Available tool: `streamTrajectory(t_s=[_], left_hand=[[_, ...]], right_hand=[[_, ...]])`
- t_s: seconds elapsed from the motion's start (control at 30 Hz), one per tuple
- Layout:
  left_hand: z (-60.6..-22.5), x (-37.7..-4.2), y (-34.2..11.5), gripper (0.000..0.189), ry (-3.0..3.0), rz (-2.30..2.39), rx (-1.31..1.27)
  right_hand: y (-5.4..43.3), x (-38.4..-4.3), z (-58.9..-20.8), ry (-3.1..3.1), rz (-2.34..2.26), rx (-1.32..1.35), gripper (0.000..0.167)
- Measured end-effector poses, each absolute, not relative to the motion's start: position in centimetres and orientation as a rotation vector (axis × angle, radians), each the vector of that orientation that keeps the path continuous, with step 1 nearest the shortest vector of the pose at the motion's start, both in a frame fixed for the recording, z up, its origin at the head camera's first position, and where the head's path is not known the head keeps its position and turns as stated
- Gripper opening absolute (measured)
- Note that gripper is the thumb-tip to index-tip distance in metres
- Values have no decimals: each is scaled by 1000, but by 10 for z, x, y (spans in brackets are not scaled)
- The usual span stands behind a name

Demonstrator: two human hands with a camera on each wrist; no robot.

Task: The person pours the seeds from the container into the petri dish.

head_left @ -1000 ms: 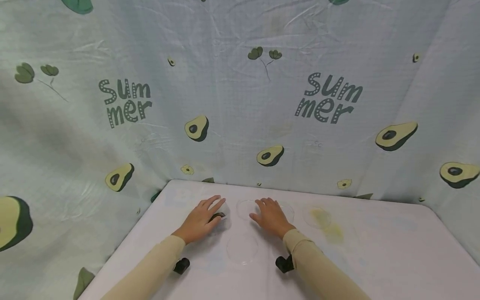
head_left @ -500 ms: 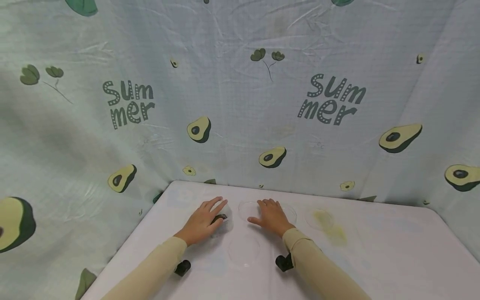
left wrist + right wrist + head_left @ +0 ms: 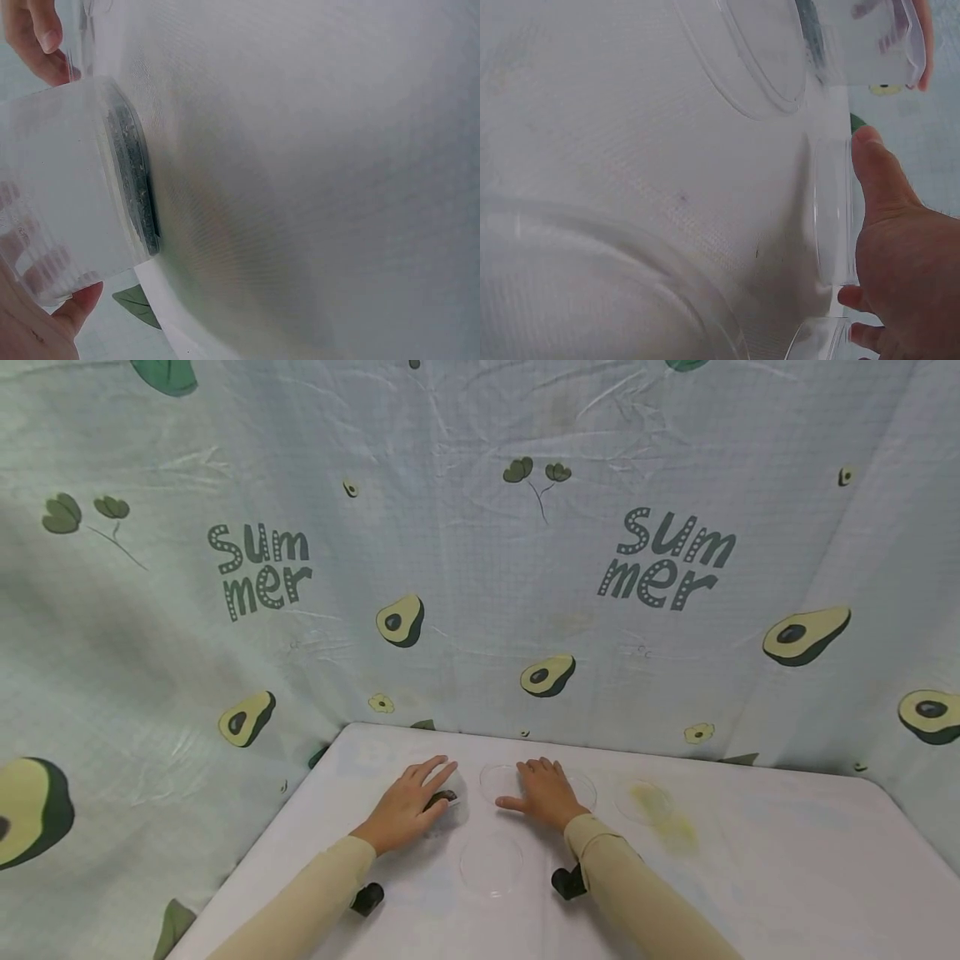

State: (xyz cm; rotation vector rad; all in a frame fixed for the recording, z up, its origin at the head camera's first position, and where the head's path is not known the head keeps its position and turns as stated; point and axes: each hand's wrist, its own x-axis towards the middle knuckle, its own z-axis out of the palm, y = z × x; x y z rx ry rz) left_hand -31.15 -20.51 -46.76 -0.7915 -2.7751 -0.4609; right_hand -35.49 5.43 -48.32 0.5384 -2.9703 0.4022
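Note:
My left hand (image 3: pixel 405 807) grips a clear plastic container (image 3: pixel 60 172); its thumb lies along the near side and its fingers show through the far wall. A thin layer of dark granular stuff (image 3: pixel 133 172) lies in the container's bottom, close to the tabletop. My right hand (image 3: pixel 549 796) is spread over the clear round dishes at the back, fingers extended and thumb pointing left. In the right wrist view a shallow clear dish (image 3: pixel 832 217) stands just past the thumb and fingertips. Another clear round dish (image 3: pixel 491 894) sits on the table between the forearms.
One more faint clear dish (image 3: pixel 647 802) overlaps a yellow stain right of the right hand. A white cloth covers the table (image 3: pixel 795 860). Behind it and at the left hang pale curtains (image 3: pixel 465 552) printed with avocados. Black wrist mounts stick out below both sleeves.
The head view has shifted slightly. The right thumb has swung outward to the left, while the left hand keeps its hold on the container with little movement.

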Motion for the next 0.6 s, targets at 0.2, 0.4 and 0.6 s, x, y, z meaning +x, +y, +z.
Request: streamTrajectory(t_s=[0.2, 0.4, 0.6], left_hand=[[-468, -312, -204, 59, -2782, -455, -774], [-469, -312, -205, 58, -2773, -468, -790], [-469, -311, -205, 58, -2761, -469, -792]], right_hand=[[53, -357, -484, -2972, 391, 541, 92], [50, -359, -486, -2968, 318, 525, 90], [48, -360, -487, -2967, 272, 501, 88]])
